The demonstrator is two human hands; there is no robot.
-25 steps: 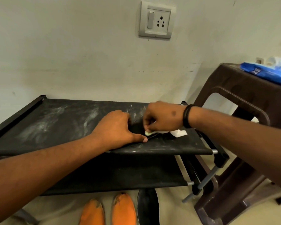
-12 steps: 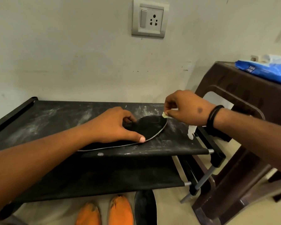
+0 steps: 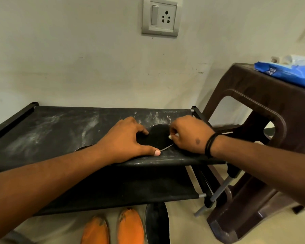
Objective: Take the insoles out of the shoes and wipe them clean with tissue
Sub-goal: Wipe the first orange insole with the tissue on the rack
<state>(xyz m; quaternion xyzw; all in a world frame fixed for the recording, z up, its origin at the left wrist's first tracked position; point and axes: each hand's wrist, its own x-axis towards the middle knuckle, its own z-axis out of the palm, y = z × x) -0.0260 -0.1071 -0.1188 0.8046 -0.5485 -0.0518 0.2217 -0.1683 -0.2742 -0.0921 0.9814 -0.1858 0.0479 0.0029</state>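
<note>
Right hand [image 3: 188, 133]: its grip is curled tight, pinching a small crumpled wad of tissue [image 3: 171, 136] against the toe end of the insole [image 3: 157, 136]. We see the left hand [image 3: 125, 138] spread flat at nine o'clock of the wad, thumb and fingers pressing the thin, black, pale-edged insole onto the shelf [image 3: 51, 134] of a shoe rack, presumably so that it cannot slide under the rubbing. The shelf is taut dark fabric, streaked with white dust. At two o'clock, a blue wipes pack [image 3: 287, 72] rests on a brown plastic stool [image 3: 264, 110], within reach; orange shoes [image 3: 113, 228] lie on the floor at six o'clock.
</note>
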